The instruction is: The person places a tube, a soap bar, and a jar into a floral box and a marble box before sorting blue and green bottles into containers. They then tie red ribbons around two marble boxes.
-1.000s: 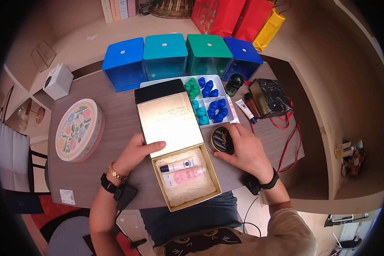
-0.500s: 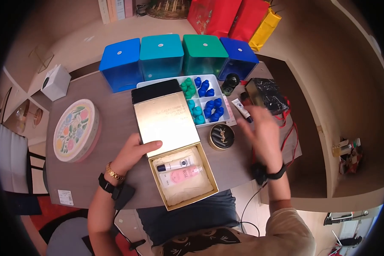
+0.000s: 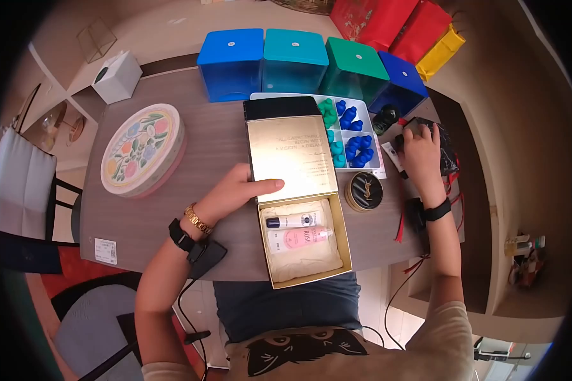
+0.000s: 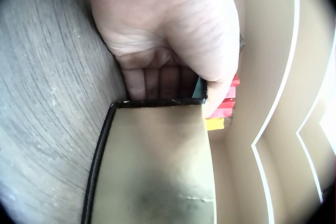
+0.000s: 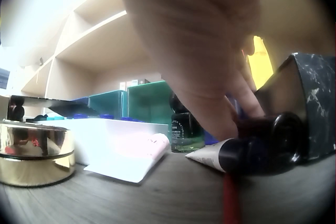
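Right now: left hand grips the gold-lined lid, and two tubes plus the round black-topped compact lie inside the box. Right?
Not quite: the compact isn't inside the box. The head view shows it on the table, to the box's right. The left hand does grip the lid, and two tubes lie inside.

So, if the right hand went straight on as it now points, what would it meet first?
The right hand would probably meet the dark bottle beside the marbled box first; its fingers look close, though contact is unclear.
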Motion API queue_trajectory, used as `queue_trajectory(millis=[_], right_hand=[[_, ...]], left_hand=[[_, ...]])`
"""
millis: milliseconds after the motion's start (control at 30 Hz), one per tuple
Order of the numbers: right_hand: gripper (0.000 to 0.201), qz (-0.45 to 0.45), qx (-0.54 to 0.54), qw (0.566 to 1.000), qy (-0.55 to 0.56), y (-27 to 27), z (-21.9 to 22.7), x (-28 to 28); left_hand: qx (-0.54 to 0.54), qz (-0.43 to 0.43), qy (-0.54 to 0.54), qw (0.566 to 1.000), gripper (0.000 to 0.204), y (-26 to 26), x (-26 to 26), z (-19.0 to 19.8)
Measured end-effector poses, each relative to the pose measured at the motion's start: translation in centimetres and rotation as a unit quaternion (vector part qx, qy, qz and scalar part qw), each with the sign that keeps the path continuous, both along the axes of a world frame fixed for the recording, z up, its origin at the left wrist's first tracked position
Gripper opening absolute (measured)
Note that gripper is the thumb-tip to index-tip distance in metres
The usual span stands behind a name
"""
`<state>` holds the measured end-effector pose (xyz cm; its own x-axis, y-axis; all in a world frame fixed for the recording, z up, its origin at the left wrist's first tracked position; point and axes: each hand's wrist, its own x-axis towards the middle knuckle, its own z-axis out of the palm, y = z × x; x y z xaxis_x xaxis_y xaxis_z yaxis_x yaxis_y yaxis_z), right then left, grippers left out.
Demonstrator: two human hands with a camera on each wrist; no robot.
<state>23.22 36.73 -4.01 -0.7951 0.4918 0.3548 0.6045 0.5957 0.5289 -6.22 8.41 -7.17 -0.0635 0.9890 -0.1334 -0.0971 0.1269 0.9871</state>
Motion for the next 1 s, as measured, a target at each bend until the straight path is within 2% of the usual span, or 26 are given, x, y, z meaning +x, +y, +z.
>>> queue_trajectory(millis=[100,200,233,300,433,533,633,833,1000], right_hand=[[0.031,-0.017,-0.101,0.993,0.052,-1.7,2.0,-0.6],[0.036,0.008,-0.147,0.982,0.118,-3.0,3.5,-0.6],[0.036,0.079,-0.147,0.977,0.131,-4.0,4.6,-0.6],[0.039,0.096,-0.311,0.923,0.204,-9.9,7.8,-1.9],[0.052,0.329,-0.390,0.856,0.087,-17.3,9.8,-2.5],[0.044,0.398,-0.454,0.797,0.015,-19.6,7.7,-3.1],[0.038,0.410,-0.463,0.784,-0.049,-20.3,5.1,-3.6],[0.034,0.446,-0.398,0.800,-0.058,-20.4,3.5,-5.1],[0.036,0.416,-0.402,0.815,-0.037,-20.2,2.9,-4.8]], left_hand=[[0.008,0.000,-0.001,1.000,0.042,0.1,0.0,-0.4],[0.012,-0.003,-0.010,1.000,0.043,0.2,-0.1,-0.6],[0.013,-0.004,-0.013,1.000,0.043,0.2,0.0,-0.5],[0.012,-0.004,-0.014,1.000,0.044,0.1,0.0,-0.3],[0.017,-0.004,-0.013,1.000,0.044,0.2,-0.1,-0.5],[0.015,-0.001,-0.015,1.000,0.044,0.2,0.1,-0.1],[0.013,-0.002,-0.010,1.000,0.044,0.1,0.0,0.2],[0.004,-0.011,-0.007,1.000,0.043,0.1,-0.1,0.2],[0.013,-0.001,-0.011,1.000,0.042,0.2,0.0,-0.2]])
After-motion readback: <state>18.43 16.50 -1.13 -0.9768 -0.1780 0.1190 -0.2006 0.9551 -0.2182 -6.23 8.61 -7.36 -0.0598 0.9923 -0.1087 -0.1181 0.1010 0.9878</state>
